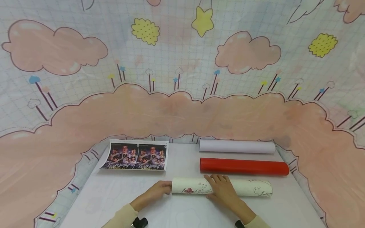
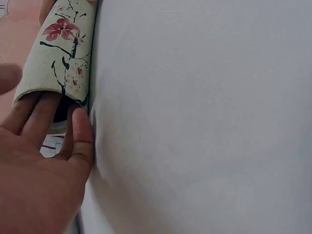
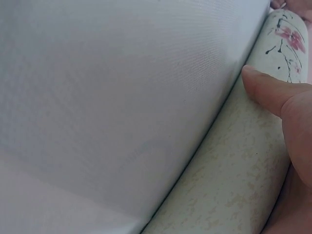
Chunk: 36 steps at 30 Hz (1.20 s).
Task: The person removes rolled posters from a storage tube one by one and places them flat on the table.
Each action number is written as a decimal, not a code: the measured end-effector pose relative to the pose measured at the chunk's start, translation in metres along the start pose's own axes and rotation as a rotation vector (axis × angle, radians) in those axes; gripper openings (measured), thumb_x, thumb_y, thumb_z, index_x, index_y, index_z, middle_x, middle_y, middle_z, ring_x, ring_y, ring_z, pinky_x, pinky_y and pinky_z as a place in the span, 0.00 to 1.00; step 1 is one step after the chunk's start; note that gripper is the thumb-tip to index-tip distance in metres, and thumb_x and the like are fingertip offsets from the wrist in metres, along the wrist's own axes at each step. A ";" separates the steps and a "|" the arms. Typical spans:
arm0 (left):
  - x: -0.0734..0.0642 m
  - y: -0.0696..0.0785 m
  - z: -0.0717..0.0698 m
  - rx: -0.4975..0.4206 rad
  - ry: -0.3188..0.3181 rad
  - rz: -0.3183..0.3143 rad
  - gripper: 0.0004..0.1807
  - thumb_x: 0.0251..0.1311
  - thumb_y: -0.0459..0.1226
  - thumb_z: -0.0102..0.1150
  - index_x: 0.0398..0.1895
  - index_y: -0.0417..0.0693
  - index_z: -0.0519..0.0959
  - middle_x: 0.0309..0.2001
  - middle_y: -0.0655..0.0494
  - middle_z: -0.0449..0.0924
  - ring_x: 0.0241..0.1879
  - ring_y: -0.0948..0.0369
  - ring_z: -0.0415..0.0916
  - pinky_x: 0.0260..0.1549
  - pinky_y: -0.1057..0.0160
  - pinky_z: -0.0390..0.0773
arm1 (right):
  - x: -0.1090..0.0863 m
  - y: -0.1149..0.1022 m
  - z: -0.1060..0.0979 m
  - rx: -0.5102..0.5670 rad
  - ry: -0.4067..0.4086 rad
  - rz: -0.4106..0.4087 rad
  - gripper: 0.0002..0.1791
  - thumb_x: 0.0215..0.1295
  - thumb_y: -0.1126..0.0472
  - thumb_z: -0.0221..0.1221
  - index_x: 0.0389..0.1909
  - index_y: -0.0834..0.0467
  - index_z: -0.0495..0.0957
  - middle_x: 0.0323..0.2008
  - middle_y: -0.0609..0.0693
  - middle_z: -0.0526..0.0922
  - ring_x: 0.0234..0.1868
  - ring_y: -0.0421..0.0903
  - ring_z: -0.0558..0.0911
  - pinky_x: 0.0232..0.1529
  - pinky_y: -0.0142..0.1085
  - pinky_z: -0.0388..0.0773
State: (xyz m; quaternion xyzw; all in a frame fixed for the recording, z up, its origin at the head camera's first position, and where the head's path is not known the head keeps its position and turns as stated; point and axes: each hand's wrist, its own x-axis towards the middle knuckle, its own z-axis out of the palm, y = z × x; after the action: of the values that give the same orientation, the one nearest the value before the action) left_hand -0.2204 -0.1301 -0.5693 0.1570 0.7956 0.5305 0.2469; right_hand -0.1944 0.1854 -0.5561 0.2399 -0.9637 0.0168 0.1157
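A cream roll of wallpaper (image 1: pixel 245 187) printed with dark twigs and red blossoms lies crosswise on the table near me. My right hand (image 1: pixel 225 191) lies over its middle, fingers on the far side; the thumb (image 3: pixel 265 90) presses along the near side in the right wrist view. At the roll's left end is my left hand (image 1: pixel 159 190). In the left wrist view, fingers of that left hand (image 2: pixel 44 165) reach into the hollow end of the floral roll (image 2: pixel 58 63), their tips hidden inside, while one fingertip shows at the rim.
Behind the floral roll lies a red roll (image 1: pixel 243 167), and farther back a white roll (image 1: pixel 236 147). A printed poster sheet (image 1: pixel 137 155) rests at the back left of the white table (image 1: pixel 182 212). A cloud-patterned cloth (image 1: pixel 182 114) rises behind and at both sides.
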 end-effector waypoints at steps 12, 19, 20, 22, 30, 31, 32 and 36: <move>0.000 0.005 0.006 0.050 -0.008 0.029 0.19 0.61 0.43 0.56 0.46 0.36 0.80 0.43 0.45 0.84 0.36 0.67 0.74 0.32 0.71 0.73 | 0.000 -0.002 -0.001 -0.005 -0.021 0.006 0.46 0.44 0.36 0.66 0.65 0.47 0.63 0.52 0.48 0.76 0.53 0.49 0.74 0.54 0.51 0.70; -0.001 0.004 0.008 0.032 0.027 0.085 0.16 0.61 0.39 0.56 0.44 0.33 0.80 0.40 0.41 0.84 0.32 0.66 0.74 0.26 0.74 0.70 | -0.001 -0.002 -0.001 -0.004 -0.008 0.004 0.46 0.44 0.36 0.65 0.65 0.47 0.63 0.52 0.48 0.76 0.54 0.49 0.74 0.55 0.50 0.69; -0.002 0.004 0.008 0.029 0.031 0.088 0.16 0.61 0.39 0.56 0.44 0.33 0.80 0.40 0.41 0.84 0.32 0.66 0.74 0.26 0.73 0.70 | -0.001 -0.002 -0.001 -0.005 -0.006 0.003 0.46 0.44 0.36 0.65 0.65 0.46 0.63 0.52 0.48 0.76 0.54 0.49 0.74 0.55 0.50 0.69; -0.003 0.004 0.008 0.021 0.040 0.089 0.16 0.61 0.39 0.56 0.44 0.34 0.81 0.41 0.42 0.84 0.33 0.66 0.75 0.26 0.73 0.71 | -0.001 -0.001 -0.001 -0.007 -0.001 0.000 0.46 0.44 0.36 0.65 0.65 0.47 0.63 0.52 0.48 0.76 0.54 0.49 0.74 0.55 0.50 0.69; -0.003 0.006 0.009 0.036 0.092 0.103 0.16 0.58 0.41 0.59 0.41 0.36 0.82 0.39 0.43 0.85 0.34 0.67 0.77 0.29 0.74 0.74 | 0.001 -0.001 -0.002 0.000 -0.012 0.007 0.46 0.44 0.36 0.65 0.65 0.47 0.63 0.52 0.48 0.76 0.54 0.49 0.74 0.55 0.51 0.69; -0.004 0.006 0.010 0.046 0.110 0.104 0.15 0.58 0.41 0.60 0.39 0.37 0.82 0.37 0.44 0.85 0.32 0.67 0.76 0.29 0.73 0.74 | 0.001 -0.001 -0.002 0.005 -0.014 0.009 0.46 0.44 0.36 0.66 0.65 0.47 0.63 0.52 0.48 0.76 0.54 0.49 0.74 0.55 0.51 0.69; -0.004 0.007 0.010 0.060 0.131 0.109 0.15 0.57 0.42 0.61 0.36 0.37 0.82 0.35 0.45 0.86 0.30 0.68 0.76 0.28 0.73 0.73 | 0.001 -0.001 -0.002 0.009 -0.013 0.009 0.46 0.44 0.36 0.66 0.65 0.48 0.63 0.52 0.48 0.76 0.54 0.49 0.74 0.55 0.51 0.69; -0.007 0.007 0.008 0.090 0.171 0.112 0.14 0.55 0.44 0.62 0.28 0.40 0.77 0.31 0.51 0.84 0.27 0.69 0.72 0.26 0.72 0.72 | 0.001 0.000 -0.001 0.015 -0.002 0.006 0.46 0.43 0.36 0.66 0.65 0.48 0.64 0.51 0.48 0.76 0.53 0.49 0.74 0.55 0.51 0.69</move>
State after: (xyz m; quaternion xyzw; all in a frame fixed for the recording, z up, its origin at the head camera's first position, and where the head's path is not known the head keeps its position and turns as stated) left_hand -0.2099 -0.1254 -0.5640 0.1661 0.8269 0.5185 0.1408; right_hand -0.1949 0.1847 -0.5546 0.2378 -0.9644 0.0242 0.1128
